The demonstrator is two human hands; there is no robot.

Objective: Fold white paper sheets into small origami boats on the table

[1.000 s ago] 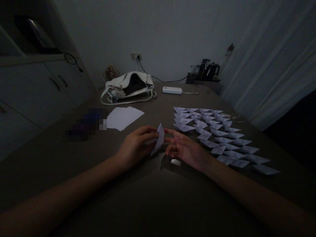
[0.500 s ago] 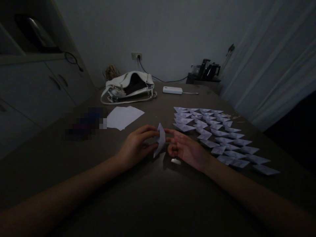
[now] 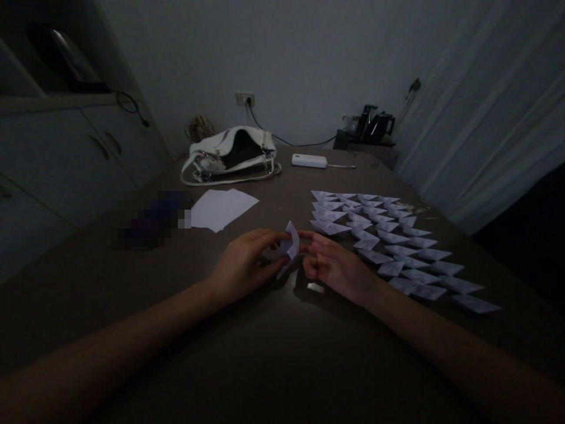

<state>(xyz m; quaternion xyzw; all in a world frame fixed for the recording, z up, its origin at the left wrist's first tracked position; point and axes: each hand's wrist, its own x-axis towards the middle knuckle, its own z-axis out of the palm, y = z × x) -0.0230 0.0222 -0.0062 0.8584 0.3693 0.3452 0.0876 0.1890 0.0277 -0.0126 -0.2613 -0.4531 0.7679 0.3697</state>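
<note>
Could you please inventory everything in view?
Folded paper: one, white, between hands
Paper boats: about thirty, white, table's right
Paper sheets: several, white, left of centre
Bag: one, white, table's back
Slim device: one, white, beside bag
Pixelated patch: one, dark, table's left
Bundle: one, brown, behind bag
Kettle: one, black, far right
Outlet: one, pale, back wall
Shelf object: one, dark, left
Cabinet: one, pale, left
Curtain: one, pale, right
Table: one, brown, centre
Left hand: one, bare, holding folded paper
Right hand: one, bare, at folded paper
</note>
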